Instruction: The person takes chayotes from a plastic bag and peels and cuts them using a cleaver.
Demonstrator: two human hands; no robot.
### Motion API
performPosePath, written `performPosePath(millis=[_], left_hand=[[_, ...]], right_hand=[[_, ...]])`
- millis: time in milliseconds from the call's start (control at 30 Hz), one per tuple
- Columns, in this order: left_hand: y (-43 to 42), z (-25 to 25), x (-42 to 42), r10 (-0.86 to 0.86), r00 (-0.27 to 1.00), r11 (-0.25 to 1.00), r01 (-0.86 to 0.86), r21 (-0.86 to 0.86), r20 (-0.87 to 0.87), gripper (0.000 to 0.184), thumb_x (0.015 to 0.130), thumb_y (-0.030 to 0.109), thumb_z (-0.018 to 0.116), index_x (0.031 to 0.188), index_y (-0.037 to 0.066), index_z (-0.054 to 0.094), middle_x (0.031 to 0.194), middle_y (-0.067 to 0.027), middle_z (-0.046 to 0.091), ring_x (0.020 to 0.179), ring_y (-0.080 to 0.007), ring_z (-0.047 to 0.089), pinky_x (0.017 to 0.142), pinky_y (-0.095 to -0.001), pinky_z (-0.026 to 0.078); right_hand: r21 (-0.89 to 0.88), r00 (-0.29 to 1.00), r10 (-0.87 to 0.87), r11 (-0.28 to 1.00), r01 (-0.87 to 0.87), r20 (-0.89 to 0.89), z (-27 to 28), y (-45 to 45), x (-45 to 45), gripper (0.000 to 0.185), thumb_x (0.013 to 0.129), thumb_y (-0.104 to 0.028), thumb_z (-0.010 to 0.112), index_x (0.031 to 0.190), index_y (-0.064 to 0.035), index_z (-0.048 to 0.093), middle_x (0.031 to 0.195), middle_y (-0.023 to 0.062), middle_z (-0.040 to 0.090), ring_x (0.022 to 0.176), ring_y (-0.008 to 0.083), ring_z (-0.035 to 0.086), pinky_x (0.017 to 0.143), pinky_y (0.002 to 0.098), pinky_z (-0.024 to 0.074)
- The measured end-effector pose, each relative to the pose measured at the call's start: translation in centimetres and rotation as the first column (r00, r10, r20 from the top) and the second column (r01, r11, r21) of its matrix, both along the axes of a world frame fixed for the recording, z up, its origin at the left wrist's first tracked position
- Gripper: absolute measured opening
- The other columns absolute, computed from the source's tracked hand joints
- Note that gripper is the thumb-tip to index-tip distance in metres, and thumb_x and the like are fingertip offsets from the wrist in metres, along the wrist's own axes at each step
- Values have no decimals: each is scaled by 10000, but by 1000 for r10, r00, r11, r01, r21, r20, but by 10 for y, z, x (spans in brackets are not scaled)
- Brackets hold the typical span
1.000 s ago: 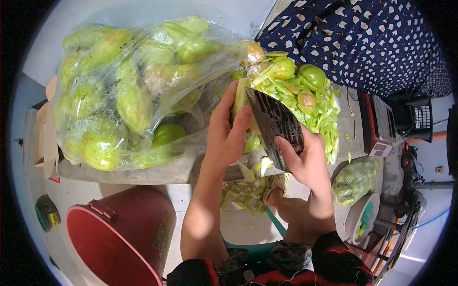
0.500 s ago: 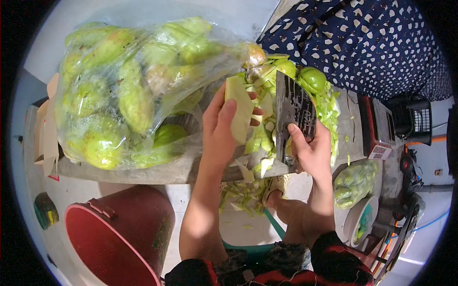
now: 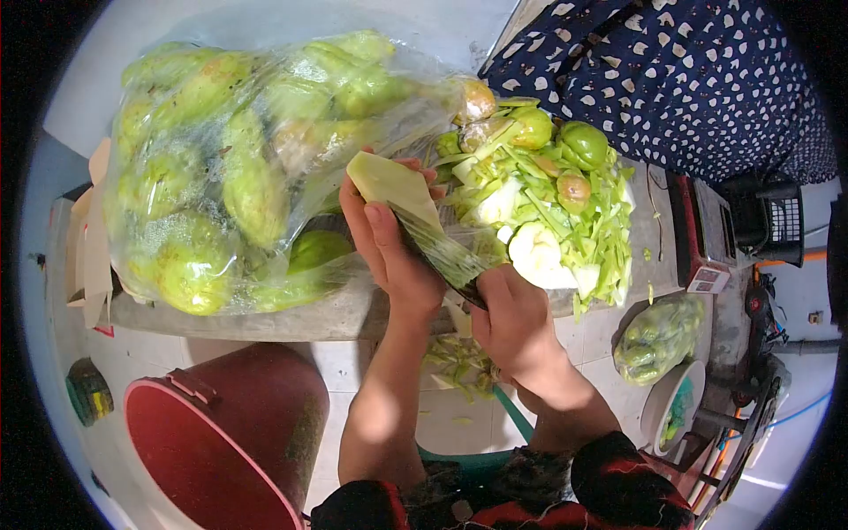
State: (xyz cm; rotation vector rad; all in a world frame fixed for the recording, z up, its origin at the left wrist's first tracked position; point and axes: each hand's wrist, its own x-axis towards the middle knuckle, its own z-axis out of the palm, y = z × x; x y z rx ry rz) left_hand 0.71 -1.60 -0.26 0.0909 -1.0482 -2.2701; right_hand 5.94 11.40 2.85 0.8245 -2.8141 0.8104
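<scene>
My left hand (image 3: 399, 265) grips a peeled, pale piece of green papaya (image 3: 389, 181), its fingers behind and its thumb along the near side. In my right hand (image 3: 517, 322) is a cleaver (image 3: 437, 256) with a broad dark blade, the handle hidden in the closed fist. The blade lies slanted against the lower part of the papaya, pointing up toward my left hand. Just beyond my hands, a heap of green peels and cut pieces (image 3: 539, 194) covers the tabletop, with round green ends among them.
A clear plastic bag of whole green papayas (image 3: 252, 168) fills the table's left side. Below stands a red bin (image 3: 247, 415). Peel scraps (image 3: 459, 362) lie on the floor. A smaller filled bag (image 3: 658, 340) and white bucket (image 3: 671, 415) sit at right. Someone in patterned cloth (image 3: 654, 79) is opposite.
The cleaver has swung from upright, apart from the papaya, down to the left against it. My left hand has tilted the papaya leftward, and more of the peel heap shows.
</scene>
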Motion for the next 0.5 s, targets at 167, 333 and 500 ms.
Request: performPosePath(millis=[167, 333, 500], left_hand=[[7, 5, 4, 24, 1000, 999, -24, -30, 6, 586, 995, 438, 431, 1394, 25, 312, 1130, -156, 548, 962, -225, 578, 820, -350, 486], [5, 2, 3, -17, 1000, 999, 17, 32, 14, 567, 997, 431, 434, 1380, 28, 328, 1110, -153, 559, 940, -212, 580, 776, -326, 487], [12, 2, 2, 2, 999, 1000, -1, -14, 54, 536, 988, 450, 427, 1346, 57, 362, 1083, -177, 585, 896, -266, 608, 738, -374, 520]], right_hand=[[22, 998, -47, 999, 48, -39, -3, -5, -1, 184, 766, -38, 594, 912, -80, 491, 801, 156, 511, 674, 394, 585, 557, 504, 499], [17, 996, -68, 997, 69, -52, -8, -6, -3, 156, 778, -21, 566, 901, -84, 493, 790, 158, 503, 608, 400, 573, 514, 505, 489], [27, 996, -78, 996, 80, -50, -7, -2, -4, 167, 768, -5, 564, 901, -75, 492, 786, 158, 503, 619, 402, 574, 522, 505, 493]])
